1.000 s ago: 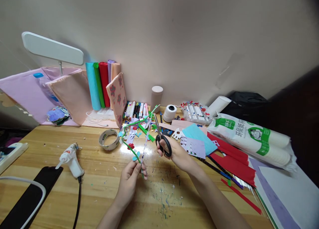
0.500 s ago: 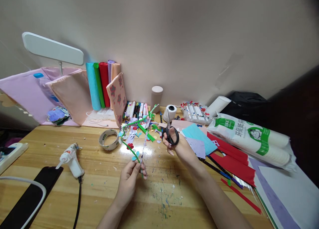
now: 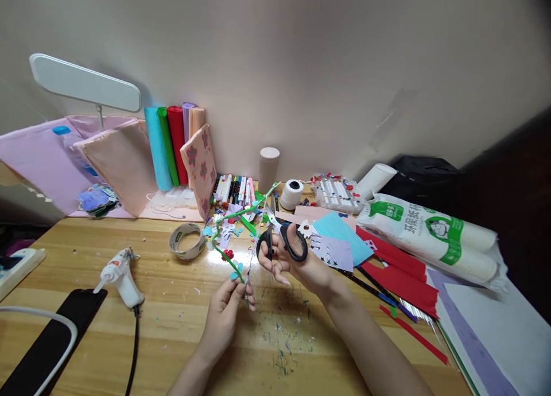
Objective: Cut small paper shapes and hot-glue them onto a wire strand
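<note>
Between the fingertips of my left hand [image 3: 228,301] is the lower end of a green paper-wrapped stem [image 3: 230,259], with small light-blue leaves [image 3: 237,271] near the grip. The stem bends and runs up to the right. A thin whitish strand [image 3: 251,258] rises from the same fingers. My right hand [image 3: 293,258] has its fingers through the black handles of a pair of scissors [image 3: 294,242]. Their handles are spread apart, and the blades point up and left near the strand. Whether the blades touch it I cannot tell.
A tape roll [image 3: 186,241] and a glue gun [image 3: 124,278] lie to the left. Behind my hands are paper scraps [image 3: 226,232], markers [image 3: 235,189] and a thread spool [image 3: 291,194]. Red paper [image 3: 402,281] and bagged paper cups [image 3: 430,229] occupy the right.
My right hand has brought the scissors leftward toward the stem and strand, and their handles have spread apart. My left hand keeps its hold on the stem, almost unmoved.
</note>
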Demonstrator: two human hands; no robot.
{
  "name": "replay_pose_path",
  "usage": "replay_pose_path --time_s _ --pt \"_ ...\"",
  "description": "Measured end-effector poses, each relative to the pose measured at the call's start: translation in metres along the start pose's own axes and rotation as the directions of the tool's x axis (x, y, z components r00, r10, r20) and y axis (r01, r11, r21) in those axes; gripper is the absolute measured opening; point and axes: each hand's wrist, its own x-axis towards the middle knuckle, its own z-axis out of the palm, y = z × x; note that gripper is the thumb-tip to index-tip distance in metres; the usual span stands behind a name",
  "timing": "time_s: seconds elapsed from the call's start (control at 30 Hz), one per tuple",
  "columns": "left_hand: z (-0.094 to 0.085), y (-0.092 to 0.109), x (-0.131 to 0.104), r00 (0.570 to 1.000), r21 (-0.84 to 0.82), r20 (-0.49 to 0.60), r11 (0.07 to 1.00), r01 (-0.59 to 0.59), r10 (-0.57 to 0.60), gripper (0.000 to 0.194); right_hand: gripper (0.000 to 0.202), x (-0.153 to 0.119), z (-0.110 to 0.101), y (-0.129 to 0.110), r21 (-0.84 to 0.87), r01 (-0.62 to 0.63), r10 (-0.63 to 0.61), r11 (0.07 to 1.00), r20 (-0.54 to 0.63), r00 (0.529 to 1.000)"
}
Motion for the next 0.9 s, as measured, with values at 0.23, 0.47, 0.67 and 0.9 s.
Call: replay_pose_path --time_s 0.23,0.47,0.67,0.9 --pt "0.0 -0.002 0.0 1.0 0.004 0.013 1.0 0.002 -0.002 0.027 0.061 0.001 0.005 0.0 0.061 0.044 -0.037 0.997 -0.103 0.994" --pt "0.001 -0.002 0.0 1.0 0.011 0.007 1.0 0.01 -0.01 0.028 0.057 0.007 -0.003 -0.003 0.077 0.143 -0.1 0.987 -0.399 0.911" --pt "0.003 0.004 0.001 0.999 0.0 -0.034 1.0 0.014 -0.014 0.029 0.058 0.005 -0.026 -0.006 -0.112 0.22 -0.245 0.969 -0.54 0.805" --pt "0.002 0.003 0.001 0.999 0.008 -0.043 1.0 0.007 -0.007 0.028 0.063 -0.011 -0.003 -0.008 -0.076 -0.045 0.042 0.996 -0.044 0.998"
